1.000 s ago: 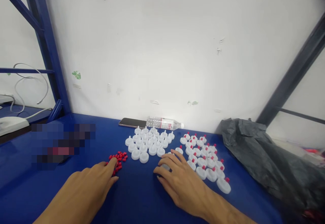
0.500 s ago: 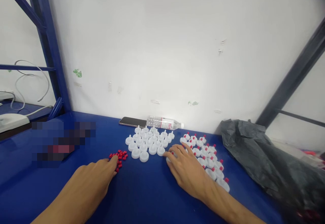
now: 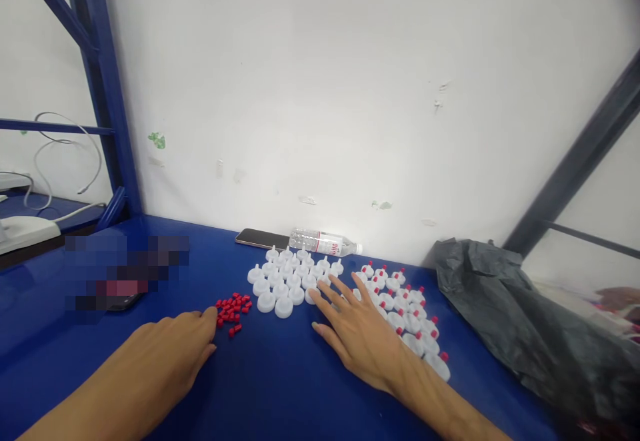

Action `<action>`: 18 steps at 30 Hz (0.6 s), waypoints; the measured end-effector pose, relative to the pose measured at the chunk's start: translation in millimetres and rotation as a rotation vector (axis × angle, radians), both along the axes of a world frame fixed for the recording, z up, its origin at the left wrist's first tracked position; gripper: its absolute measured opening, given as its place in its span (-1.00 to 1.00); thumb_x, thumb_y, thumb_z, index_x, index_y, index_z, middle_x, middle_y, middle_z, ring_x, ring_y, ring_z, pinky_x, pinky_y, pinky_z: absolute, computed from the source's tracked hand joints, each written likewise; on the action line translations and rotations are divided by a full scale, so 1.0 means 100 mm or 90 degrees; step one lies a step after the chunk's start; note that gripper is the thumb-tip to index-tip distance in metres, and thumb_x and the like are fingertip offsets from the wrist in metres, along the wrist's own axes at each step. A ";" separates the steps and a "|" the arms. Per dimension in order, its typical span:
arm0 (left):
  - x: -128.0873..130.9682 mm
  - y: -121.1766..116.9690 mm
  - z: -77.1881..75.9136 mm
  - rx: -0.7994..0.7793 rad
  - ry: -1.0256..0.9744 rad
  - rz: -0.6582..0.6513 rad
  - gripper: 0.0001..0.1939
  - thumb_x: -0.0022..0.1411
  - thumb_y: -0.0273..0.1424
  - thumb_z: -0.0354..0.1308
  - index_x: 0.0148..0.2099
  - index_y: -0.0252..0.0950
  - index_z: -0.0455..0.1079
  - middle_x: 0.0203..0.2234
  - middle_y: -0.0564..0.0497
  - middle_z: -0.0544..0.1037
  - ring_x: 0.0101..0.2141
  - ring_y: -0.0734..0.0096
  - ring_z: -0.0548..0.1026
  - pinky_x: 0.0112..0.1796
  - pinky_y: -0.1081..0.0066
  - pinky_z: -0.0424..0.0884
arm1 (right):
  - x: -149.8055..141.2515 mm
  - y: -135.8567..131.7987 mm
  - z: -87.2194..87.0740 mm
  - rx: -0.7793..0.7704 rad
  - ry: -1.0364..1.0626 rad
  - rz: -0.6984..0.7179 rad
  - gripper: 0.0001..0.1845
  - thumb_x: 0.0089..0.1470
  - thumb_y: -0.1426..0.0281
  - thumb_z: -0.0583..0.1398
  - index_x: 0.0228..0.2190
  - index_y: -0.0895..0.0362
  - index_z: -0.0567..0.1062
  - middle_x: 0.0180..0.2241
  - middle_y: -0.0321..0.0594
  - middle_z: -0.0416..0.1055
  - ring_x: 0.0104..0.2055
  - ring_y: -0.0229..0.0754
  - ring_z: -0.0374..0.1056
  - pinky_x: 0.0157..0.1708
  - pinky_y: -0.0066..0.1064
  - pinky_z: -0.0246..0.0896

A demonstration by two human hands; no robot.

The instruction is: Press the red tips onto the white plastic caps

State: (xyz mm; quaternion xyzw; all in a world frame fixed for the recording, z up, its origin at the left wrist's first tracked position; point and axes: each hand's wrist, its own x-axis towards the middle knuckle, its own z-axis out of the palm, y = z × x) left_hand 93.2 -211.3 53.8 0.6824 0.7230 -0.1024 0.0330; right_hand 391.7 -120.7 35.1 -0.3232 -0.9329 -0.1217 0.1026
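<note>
My left hand (image 3: 165,351) lies on the blue table (image 3: 270,388), fingertips at the near edge of a small pile of red plugs (image 3: 233,308); its fingers look curled and I cannot see anything in them. My right hand (image 3: 357,331) is spread flat with fingers apart, reaching between a cluster of plain white caps (image 3: 290,281) and a cluster of white caps with red plugs fitted (image 3: 405,311). Its fingertips touch the nearest white caps. It covers part of the red-plugged group.
A phone (image 3: 261,238) and a lying water bottle (image 3: 325,242) rest against the white wall. A crumpled black plastic bag (image 3: 515,321) fills the right side. Blue rack posts (image 3: 100,94) stand at left, with white cables beyond. A blurred patch sits left.
My right hand has moved forward and left from the near white cap toward the plain caps, and its fingers have spread. My left hand drew back slightly from the red plugs.
</note>
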 end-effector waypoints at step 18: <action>0.09 0.00 0.24 0.019 -0.074 -0.042 -0.76 0.41 -0.45 0.00 -0.02 -0.11 0.45 -0.06 -0.05 0.64 -0.08 0.03 0.62 -0.06 0.07 0.47 | -0.03 -0.17 0.03 0.014 0.006 0.086 -0.59 0.44 0.20 0.01 0.22 0.00 0.34 0.14 -0.10 0.46 0.31 0.08 0.25 0.42 0.23 -0.15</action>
